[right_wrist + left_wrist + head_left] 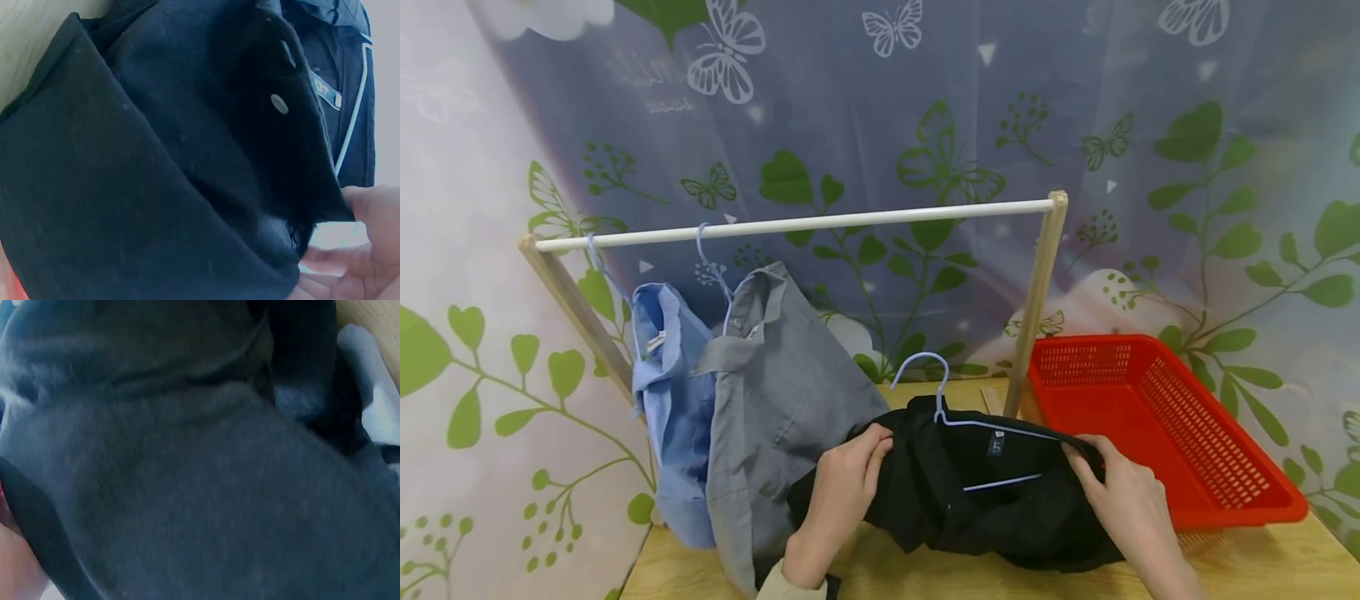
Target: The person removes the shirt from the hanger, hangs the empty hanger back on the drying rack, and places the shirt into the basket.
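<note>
A black shirt [1000, 525] with a small neck label is spread over a lavender wire hanger [938, 392], low in front of the rack. The hook stands up from the collar, and part of the lower wire shows in the neck opening. My left hand [842, 479] pinches the cloth at the left shoulder. Over on the other side my right hand [1123, 492] grips the shirt's edge near the hanger's end, thumb on top. Dark cloth [187, 487] fills most of the left wrist view. A pale button [279, 104] shows on the shirt in the right wrist view.
A white rail [835, 221] on wooden posts spans the back. From it hang a blue garment [677, 417] and a grey garment [775, 400], the grey one beside my left hand. A red plastic basket [1210, 433] sits at right on the wooden table [1262, 567]. Patterned cloth hangs behind.
</note>
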Demonstrator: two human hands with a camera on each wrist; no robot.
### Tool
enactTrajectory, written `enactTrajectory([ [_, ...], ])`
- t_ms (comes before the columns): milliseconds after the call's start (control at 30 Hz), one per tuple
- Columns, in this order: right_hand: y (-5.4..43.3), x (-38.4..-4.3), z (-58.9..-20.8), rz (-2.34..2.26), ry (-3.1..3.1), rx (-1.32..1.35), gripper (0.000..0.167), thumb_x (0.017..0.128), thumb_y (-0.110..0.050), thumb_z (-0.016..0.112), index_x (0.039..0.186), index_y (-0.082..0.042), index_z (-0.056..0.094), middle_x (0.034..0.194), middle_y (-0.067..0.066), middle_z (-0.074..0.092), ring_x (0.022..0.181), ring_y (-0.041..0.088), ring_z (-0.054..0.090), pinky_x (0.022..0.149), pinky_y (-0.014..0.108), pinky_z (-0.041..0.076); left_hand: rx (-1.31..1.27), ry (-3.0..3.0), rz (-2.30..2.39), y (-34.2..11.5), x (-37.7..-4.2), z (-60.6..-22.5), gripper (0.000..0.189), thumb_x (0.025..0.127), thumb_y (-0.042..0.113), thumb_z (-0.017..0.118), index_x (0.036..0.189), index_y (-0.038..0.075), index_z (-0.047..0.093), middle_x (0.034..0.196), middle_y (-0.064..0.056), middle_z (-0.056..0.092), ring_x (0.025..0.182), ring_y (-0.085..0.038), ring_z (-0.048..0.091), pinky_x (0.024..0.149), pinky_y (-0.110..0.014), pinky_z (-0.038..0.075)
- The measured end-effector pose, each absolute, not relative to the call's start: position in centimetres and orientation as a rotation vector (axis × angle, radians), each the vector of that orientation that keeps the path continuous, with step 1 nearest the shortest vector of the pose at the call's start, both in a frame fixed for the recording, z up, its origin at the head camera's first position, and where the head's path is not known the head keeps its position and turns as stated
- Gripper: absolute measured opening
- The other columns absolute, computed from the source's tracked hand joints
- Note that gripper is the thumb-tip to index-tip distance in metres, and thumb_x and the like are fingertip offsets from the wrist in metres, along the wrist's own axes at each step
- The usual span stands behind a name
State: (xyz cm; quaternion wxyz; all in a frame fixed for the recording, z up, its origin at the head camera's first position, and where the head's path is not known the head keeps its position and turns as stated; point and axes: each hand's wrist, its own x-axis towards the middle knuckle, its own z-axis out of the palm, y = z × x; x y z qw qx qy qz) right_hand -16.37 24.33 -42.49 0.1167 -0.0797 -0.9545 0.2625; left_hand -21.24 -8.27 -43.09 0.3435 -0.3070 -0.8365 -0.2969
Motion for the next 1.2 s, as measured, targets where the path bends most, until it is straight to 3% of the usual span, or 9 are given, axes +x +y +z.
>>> enactTrajectory([
  [133, 23.9, -16.7, -42.7, 0.767, -2.773, -0.223, 0.053, 0.103, -0.049, 0.052, 0.128, -0.003, 0.062, 0.115, 0.032, 0.067, 0.083, 0.045, 0.067, 0.073, 0.059, 0.052, -0.758, -2.096, -0.632, -7.0, -21.4, -43.3, 0.010, 0.093, 0.004, 0.071, 0.101, 0.009, 0.067, 0.084, -0.001, 0.071, 0.069, -0.015, 0.067, 0.059, -0.028, 0.054],
  [400, 24.2, -16.7, -42.9, 0.734, -2.696, -0.211, 0.041, 0.101, -0.040, 0.062, 0.120, -0.004, 0.068, 0.103, 0.024, 0.072, 0.068, 0.031, 0.065, 0.060, 0.043, 0.048, -0.622, -2.030, -0.572, -5.7, -21.8, -43.6, 0.006, 0.099, 0.010, 0.064, 0.100, 0.009, 0.069, 0.085, -0.002, 0.067, 0.070, -0.018, 0.060, 0.058, -0.028, 0.045],
  [633, 24.8, -16.8, -42.8, 0.805, -2.685, -0.216, 0.034, 0.101, -0.031, 0.063, 0.119, -0.003, 0.069, 0.098, 0.021, 0.074, 0.072, 0.034, 0.066, 0.059, 0.042, 0.047, -0.572, -2.039, -0.643, -5.6, -21.7, -43.7, 0.016, 0.105, 0.017, 0.057, 0.101, 0.011, 0.071, 0.087, -0.001, 0.067, 0.072, -0.017, 0.059, 0.059, -0.028, 0.045],
  [800, 25.4, -16.7, -42.5, 0.941, -2.698, -0.192, 0.037, 0.104, -0.033, 0.059, 0.121, -0.002, 0.070, 0.101, 0.019, 0.075, 0.081, 0.031, 0.068, 0.065, 0.040, 0.050, -0.560, -2.043, -0.704, -6.2, -21.7, -43.6, 0.008, 0.101, 0.010, 0.063, 0.098, 0.009, 0.071, 0.090, -0.002, 0.069, 0.077, -0.019, 0.063, 0.062, -0.032, 0.049],
  [900, 25.8, -16.6, -42.2, 1.078, -2.722, -0.210, 0.045, 0.105, -0.039, 0.055, 0.127, -0.002, 0.068, 0.094, 0.017, 0.074, 0.078, 0.026, 0.063, 0.064, 0.035, 0.048, -0.556, -2.027, -0.737, -6.7, -21.8, -43.6, 0.007, 0.097, 0.003, 0.066, 0.096, 0.008, 0.070, 0.089, -0.003, 0.069, 0.077, -0.020, 0.064, 0.063, -0.033, 0.050],
  [1033, 26.2, -16.6, -41.9, 1.328, -2.738, -0.263, 0.059, 0.106, -0.047, 0.050, 0.138, 0.001, 0.060, 0.105, 0.017, 0.073, 0.081, 0.013, 0.064, 0.067, 0.028, 0.054, -0.576, -1.983, -0.794, -7.4, -21.9, -43.7, 0.011, 0.093, -0.004, 0.067, 0.095, 0.006, 0.070, 0.087, -0.004, 0.069, 0.078, -0.020, 0.065, 0.065, -0.034, 0.051],
  [1133, 26.5, -16.7, -42.0, 1.591, -2.673, -0.268, 0.062, 0.107, -0.045, 0.049, 0.144, 0.004, 0.053, 0.126, 0.019, 0.068, 0.091, 0.005, 0.068, 0.080, 0.029, 0.059, -0.595, -1.957, -0.845, -7.7, -21.9, -43.7, 0.013, 0.093, -0.006, 0.066, 0.094, 0.006, 0.070, 0.085, -0.004, 0.068, 0.076, -0.018, 0.064, 0.065, -0.033, 0.050],
  [1200, 26.6, -16.7, -42.1, 1.765, -2.602, -0.262, 0.062, 0.108, -0.041, 0.048, 0.146, 0.007, 0.048, 0.124, 0.014, 0.070, 0.093, 0.003, 0.069, 0.085, 0.029, 0.058, -0.603, -1.944, -0.867, -7.8, -21.9, -43.7, 0.013, 0.093, -0.006, 0.065, 0.094, 0.006, 0.070, 0.084, -0.004, 0.067, 0.074, -0.018, 0.063, 0.065, -0.031, 0.049],
])
